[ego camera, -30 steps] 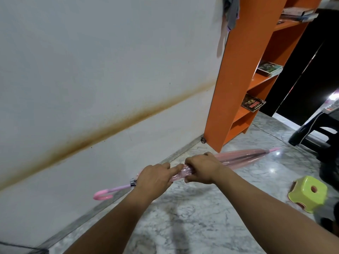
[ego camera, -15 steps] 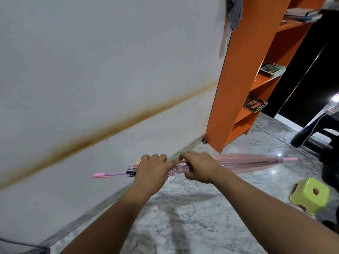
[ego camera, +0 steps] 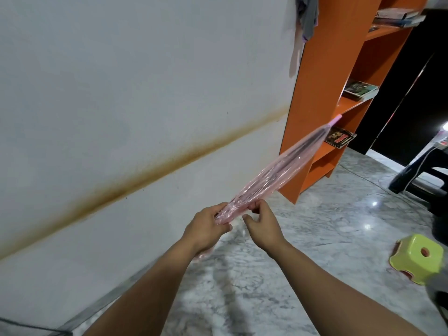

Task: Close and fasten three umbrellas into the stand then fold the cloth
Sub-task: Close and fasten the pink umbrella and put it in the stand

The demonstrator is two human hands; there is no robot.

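Our left hand (ego camera: 206,230) grips the folded pink umbrella (ego camera: 286,170) near its lower end; our right hand (ego camera: 263,225) pinches its canopy just beside; the umbrella slants up toward the orange shelf (ego camera: 312,98); green stool (ego camera: 418,258) on the floor, far right.

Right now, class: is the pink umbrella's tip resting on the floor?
No: the pink umbrella slants upward from the left hand, its tip in the air before the orange shelf.
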